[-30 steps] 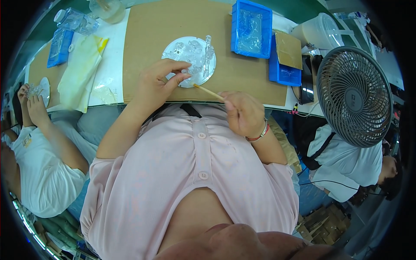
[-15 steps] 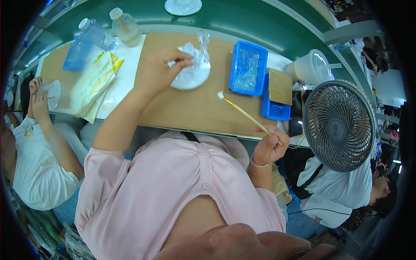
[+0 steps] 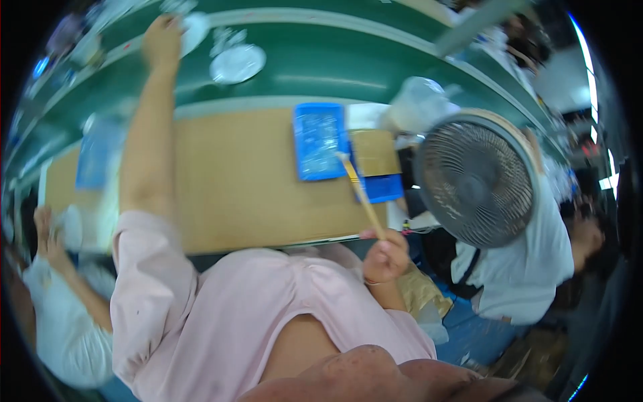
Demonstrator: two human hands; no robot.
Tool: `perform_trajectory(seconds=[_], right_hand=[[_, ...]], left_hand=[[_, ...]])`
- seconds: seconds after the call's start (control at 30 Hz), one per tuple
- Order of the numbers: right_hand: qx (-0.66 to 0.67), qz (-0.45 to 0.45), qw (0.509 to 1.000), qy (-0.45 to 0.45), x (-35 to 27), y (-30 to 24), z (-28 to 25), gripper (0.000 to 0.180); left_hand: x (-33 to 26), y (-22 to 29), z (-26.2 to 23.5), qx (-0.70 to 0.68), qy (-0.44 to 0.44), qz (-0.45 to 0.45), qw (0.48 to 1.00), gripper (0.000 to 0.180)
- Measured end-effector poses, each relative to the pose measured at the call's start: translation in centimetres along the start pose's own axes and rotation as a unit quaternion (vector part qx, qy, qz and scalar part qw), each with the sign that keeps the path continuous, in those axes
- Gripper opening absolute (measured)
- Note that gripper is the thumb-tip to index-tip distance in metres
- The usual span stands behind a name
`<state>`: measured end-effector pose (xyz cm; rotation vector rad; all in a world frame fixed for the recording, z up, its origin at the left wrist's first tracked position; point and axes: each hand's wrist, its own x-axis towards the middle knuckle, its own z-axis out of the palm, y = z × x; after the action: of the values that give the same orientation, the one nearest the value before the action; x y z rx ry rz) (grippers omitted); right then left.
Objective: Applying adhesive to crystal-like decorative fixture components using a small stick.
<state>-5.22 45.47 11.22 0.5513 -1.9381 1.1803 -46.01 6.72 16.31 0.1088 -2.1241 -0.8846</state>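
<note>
My left hand is stretched far up and left to the green shelf. Its fingers are closed at the edge of a white round plate with something clear by it; motion blurs the details. A second white plate with clear, crinkled material beside it lies on the lower green ledge. In my right hand, near the front table edge, is a slim paintbrush with a pale handle. Its white tip points up and appears over the right edge of a blue tray holding clear, shiny material.
Brown cardboard covers the tabletop. A second blue tray has a cardboard piece on it. A whitish plastic tub and a grey fan stand right. Co-workers in white sit either side; a blue bottle is left.
My left hand has carried the white plate from the cardboard up and left to the shelf. The brush, in my right hand, now has its tip at the blue tray. The whole view has shifted.
</note>
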Motion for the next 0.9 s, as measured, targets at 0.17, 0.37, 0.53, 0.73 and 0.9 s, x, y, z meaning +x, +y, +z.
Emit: perform_trajectory(seconds=[0.17, 0.37, 0.53, 0.73, 0.9], right_hand=[[-0.089, -0.079, 0.987, -0.112, -1.8, 1.4, -0.7, 0.032], [-0.173, -0.150, 0.959, -0.167, -1.3, 2.6, 0.9, 0.031], [-0.154, -0.109, 0.966, -0.177, -3.6, 3.2, 3.5, 0.033], [-0.190, -0.023, 0.968, -0.163, -5.4, 3.8, 4.4, 0.040], [-0.198, -0.016, 0.971, -0.131, -5.6, 4.0, 4.9, 0.040]], left_hand=[[1.4, -18.3, 6.7, 0.276, -0.055, -0.087, 0.956, 0.035], [-4.6, -13.8, 8.9, 0.057, -0.042, -0.019, 0.997, 0.048], [-12.8, -6.1, 3.1, -0.087, -0.157, 0.080, 0.981, 0.052], [-25.9, 5.3, -11.7, -0.028, -0.482, 0.251, 0.839, 0.049], [-33.0, 5.6, -16.0, -0.067, -0.497, 0.141, 0.854, 0.042]])
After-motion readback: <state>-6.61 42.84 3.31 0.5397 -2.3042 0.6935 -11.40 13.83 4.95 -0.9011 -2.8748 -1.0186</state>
